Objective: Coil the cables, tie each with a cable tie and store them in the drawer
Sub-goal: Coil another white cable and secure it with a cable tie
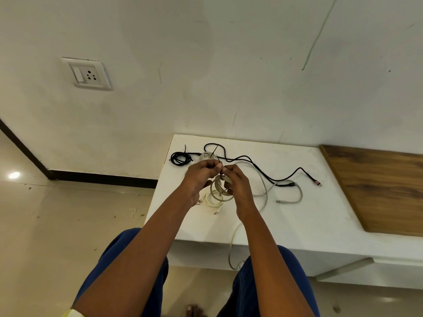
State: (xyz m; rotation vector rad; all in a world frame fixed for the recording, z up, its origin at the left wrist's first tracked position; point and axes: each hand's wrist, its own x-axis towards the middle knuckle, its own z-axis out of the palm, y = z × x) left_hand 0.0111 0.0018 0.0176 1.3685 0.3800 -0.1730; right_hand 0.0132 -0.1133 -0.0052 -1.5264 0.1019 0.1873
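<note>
A home room: painted wall (229,65), wall socket (88,74), tiled floor (57,225).

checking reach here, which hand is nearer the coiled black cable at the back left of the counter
Left. The left hand sits just right of and in front of the coiled black cable; the right hand is farther right, beyond the left.

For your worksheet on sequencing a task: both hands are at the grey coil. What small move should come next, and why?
Probably pull the black cable tie snug. Both the left hand and right hand pinch it at the top of the grey coil, which hangs held above the white table.
</note>
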